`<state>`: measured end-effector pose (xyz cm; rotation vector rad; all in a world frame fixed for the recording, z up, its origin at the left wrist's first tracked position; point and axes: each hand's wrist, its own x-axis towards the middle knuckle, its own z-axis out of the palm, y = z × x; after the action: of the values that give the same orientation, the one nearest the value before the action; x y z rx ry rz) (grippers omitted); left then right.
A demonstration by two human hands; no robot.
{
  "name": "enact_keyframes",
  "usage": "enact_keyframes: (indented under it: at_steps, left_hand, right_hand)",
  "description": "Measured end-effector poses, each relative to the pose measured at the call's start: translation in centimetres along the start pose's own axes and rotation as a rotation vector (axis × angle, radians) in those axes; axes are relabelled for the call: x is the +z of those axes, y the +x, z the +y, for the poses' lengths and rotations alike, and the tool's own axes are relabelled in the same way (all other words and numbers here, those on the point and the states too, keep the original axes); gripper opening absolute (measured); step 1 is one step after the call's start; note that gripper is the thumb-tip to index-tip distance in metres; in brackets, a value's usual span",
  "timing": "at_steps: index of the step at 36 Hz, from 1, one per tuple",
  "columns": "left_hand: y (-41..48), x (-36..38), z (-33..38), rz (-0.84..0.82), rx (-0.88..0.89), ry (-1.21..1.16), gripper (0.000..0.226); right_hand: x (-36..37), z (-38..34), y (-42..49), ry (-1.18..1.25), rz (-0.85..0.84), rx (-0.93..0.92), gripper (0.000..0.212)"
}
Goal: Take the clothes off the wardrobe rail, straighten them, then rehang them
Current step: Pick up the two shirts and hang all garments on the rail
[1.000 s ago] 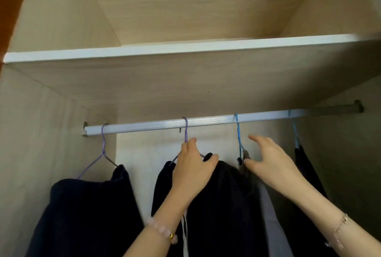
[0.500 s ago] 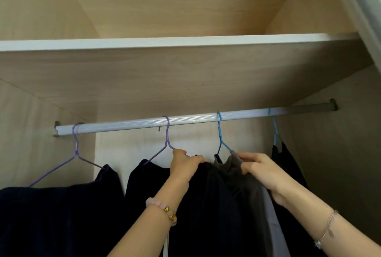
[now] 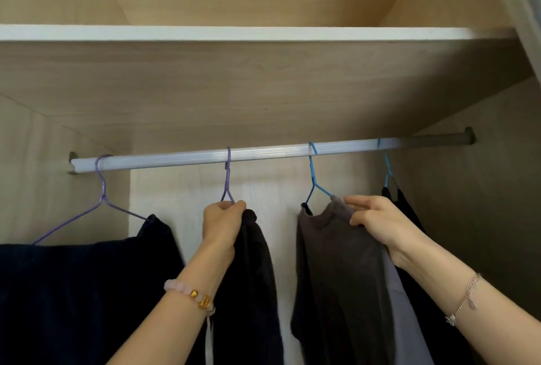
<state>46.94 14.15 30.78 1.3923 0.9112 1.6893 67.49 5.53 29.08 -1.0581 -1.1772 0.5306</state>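
Note:
A pale wardrobe rail (image 3: pixel 263 155) runs across the cupboard with several wire hangers on it. My left hand (image 3: pixel 222 222) grips the top of a black garment (image 3: pixel 254 276) together with the base of its purple hanger (image 3: pixel 227 177). My right hand (image 3: pixel 377 221) pinches the shoulder of a grey-brown garment (image 3: pixel 333 271) that hangs on a blue hanger (image 3: pixel 312 171). Far left, a navy garment (image 3: pixel 87 291) hangs on another purple hanger (image 3: pixel 102 186). At the far right a dark garment (image 3: pixel 409 218) hangs on a second blue hanger (image 3: pixel 387 168).
A wooden shelf with a white front edge (image 3: pixel 263 33) sits just above the rail. The wardrobe's side walls close in left (image 3: pixel 35 177) and right (image 3: pixel 483 189). A gap showing the pale back panel (image 3: pixel 281 212) lies between the black and grey-brown garments.
The black and grey-brown garments have been drawn apart, opening a gap between them. My left hand has closed on the black garment's top, my right on the grey-brown one's shoulder.

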Motion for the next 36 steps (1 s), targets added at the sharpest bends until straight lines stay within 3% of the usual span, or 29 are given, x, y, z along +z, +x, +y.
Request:
enact_keyframes:
  at_steps: [5, 16, 20, 23, 26, 29, 32, 36]
  left_hand:
    - [0.1, -1.6, 0.3, 0.035, 0.005, -0.018, 0.029]
    - [-0.2, -3.0, 0.5, -0.033, 0.024, 0.014, 0.020]
    - [-0.5, -2.9, 0.5, -0.070, 0.056, 0.041, 0.024]
    - [-0.6, -2.7, 0.5, -0.093, 0.068, 0.044, 0.025]
    - [-0.7, -2.4, 0.5, -0.095, 0.074, 0.046, 0.023]
    - [-0.8, -2.3, 0.4, -0.100, 0.076, 0.046, 0.021]
    - [-0.7, -2.1, 0.3, -0.104, 0.083, 0.037, 0.025]
    - [-0.6, -1.9, 0.2, -0.105, 0.088, 0.031, 0.023]
  right_hand:
    - [-0.2, -0.1, -0.2, -0.006, 0.023, 0.005, 0.056]
    - [0.1, 0.0, -0.3, -0.034, 0.045, 0.007, 0.052]
    - [-0.1, 0.0, -0.2, -0.071, 0.083, -0.040, 0.035]
    - [-1.2, 0.1, 0.3, -0.307, 0.303, -0.240, 0.025]
    - [-2.7, 0.4, 1.1, -0.731, 0.515, -0.380, 0.035]
    - [-3.9, 1.4, 2.3, -1.085, 0.470, -0.293, 0.058]
    - [-4.8, 2.1, 3.0, -1.022, 0.392, -0.112, 0.057]
    - [-6.6, 2.7, 3.2, -0.979, 0.478, -0.098, 0.045]
